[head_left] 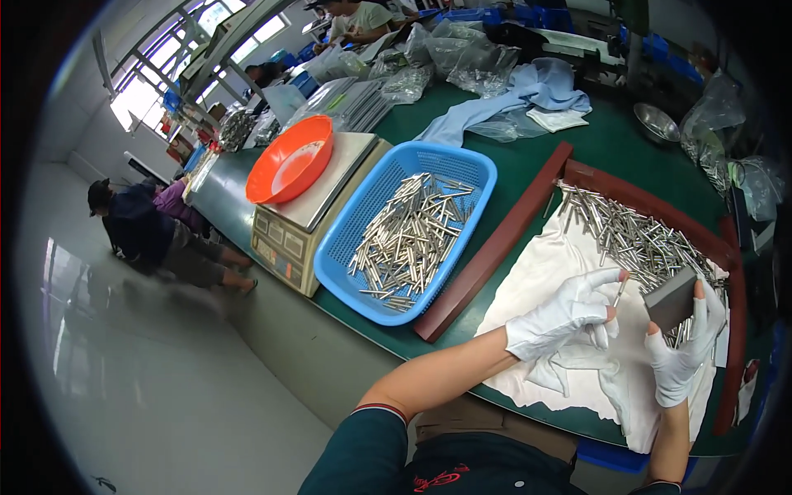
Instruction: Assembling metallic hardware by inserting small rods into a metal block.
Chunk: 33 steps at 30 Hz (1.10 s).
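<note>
My left hand (pixel 572 314), in a white glove with bare fingertips, pinches a thin metal pin (pixel 620 290) between thumb and forefinger. My right hand (pixel 686 342), gloved the same way, grips a dark grey rectangular block (pixel 671 299) by its edges. Both hands are over a white cloth (pixel 528 301) spread on the green table. Just beyond them lies a heap of shiny metal pins (pixel 627 231), partly hidden by the block. A crumpled white cloth (pixel 577 371) rests beneath my left hand.
A dark red wooden frame (pixel 503 247) borders the cloth. Left of it stands a blue basket (pixel 488 177) of metal pins, then a scale (pixel 285 243) carrying an orange bowl (pixel 290 161). Plastic bags, a light blue cloth (pixel 511 99) and a metal bowl (pixel 657 122) lie farther back. Other people are beyond.
</note>
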Each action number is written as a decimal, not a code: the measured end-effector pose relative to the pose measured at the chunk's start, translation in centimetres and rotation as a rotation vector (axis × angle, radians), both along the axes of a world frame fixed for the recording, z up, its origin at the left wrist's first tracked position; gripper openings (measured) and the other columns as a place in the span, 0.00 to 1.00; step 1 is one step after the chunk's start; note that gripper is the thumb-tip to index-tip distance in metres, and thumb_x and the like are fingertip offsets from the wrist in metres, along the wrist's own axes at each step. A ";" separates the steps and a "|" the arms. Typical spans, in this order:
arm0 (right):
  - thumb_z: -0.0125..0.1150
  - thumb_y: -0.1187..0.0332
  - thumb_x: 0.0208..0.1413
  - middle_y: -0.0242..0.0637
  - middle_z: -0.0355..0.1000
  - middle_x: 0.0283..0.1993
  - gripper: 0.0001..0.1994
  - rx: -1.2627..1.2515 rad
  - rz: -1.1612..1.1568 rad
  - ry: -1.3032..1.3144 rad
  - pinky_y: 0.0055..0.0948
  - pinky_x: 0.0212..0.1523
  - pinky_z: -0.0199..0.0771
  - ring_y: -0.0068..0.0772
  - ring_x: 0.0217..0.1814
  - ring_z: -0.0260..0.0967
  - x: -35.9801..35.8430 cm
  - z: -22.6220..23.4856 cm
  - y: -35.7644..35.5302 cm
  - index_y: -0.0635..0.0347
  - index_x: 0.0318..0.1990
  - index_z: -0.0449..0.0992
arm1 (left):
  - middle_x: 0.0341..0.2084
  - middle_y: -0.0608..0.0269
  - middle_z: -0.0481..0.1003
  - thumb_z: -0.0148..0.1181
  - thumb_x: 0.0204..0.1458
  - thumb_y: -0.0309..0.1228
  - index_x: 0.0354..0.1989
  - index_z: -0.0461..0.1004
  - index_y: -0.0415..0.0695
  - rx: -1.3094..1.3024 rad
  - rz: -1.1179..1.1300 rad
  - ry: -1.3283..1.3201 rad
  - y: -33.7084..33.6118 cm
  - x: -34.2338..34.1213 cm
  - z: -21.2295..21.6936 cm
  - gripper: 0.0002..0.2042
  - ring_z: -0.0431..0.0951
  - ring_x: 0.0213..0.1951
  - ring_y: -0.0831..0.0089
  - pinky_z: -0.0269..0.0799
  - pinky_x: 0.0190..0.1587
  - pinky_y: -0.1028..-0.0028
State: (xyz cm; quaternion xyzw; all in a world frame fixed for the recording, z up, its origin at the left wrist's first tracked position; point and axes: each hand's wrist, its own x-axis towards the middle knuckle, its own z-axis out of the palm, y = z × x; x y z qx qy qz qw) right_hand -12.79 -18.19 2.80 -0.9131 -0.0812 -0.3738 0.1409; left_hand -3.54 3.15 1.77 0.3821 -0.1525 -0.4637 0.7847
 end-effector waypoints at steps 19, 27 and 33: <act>0.71 0.68 0.35 0.44 0.64 0.55 0.38 0.316 0.014 0.113 0.37 0.59 0.62 0.42 0.57 0.61 0.6 0.3 1.4 0.64 0.59 0.65 | 0.29 0.60 0.75 0.59 0.54 0.30 0.69 0.48 0.40 0.033 -0.013 -0.041 0.1 -0.4 -0.1 0.35 0.76 0.30 0.77 0.70 0.37 0.78; 0.71 0.66 0.33 0.43 0.64 0.53 0.39 0.276 0.087 0.101 0.37 0.51 0.64 0.43 0.51 0.62 -0.1 0.5 0.0 0.61 0.59 0.64 | 0.26 0.60 0.75 0.59 0.54 0.32 0.68 0.49 0.38 0.094 -0.034 -0.068 -1.1 -0.7 1.1 0.35 0.74 0.27 0.78 0.69 0.35 0.79; 0.72 0.65 0.32 0.43 0.64 0.54 0.41 0.194 0.085 0.092 0.38 0.51 0.63 0.42 0.51 0.61 -0.1 0.6 0.1 0.60 0.60 0.63 | 0.26 0.59 0.75 0.58 0.55 0.31 0.67 0.48 0.36 0.067 -0.041 -0.041 -1.2 -0.6 0.5 0.35 0.74 0.27 0.77 0.70 0.35 0.79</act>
